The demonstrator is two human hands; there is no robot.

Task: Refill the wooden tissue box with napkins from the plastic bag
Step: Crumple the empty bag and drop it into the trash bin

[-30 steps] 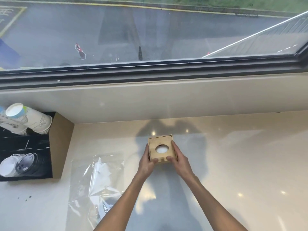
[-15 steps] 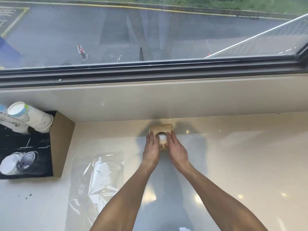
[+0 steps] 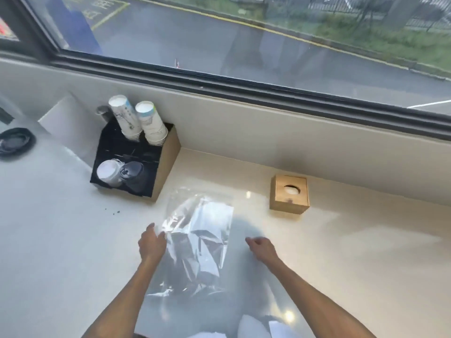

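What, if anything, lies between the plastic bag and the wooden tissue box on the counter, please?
Nothing visible does: only bare counter separates the plastic bag from the wooden tissue box, which stands by the wall. The left hand is at the bag's left edge; the right hand hovers just right of the bag.

Both bare forearms enter from bottom edge, angled forward, converging slightly. Left grip - back of hand up, fingers fairly straight, pointing forward. Right grip - knuckles up, fingers loosely curled, tips pointing toward left side, empty. Grips level with each other, well apart.
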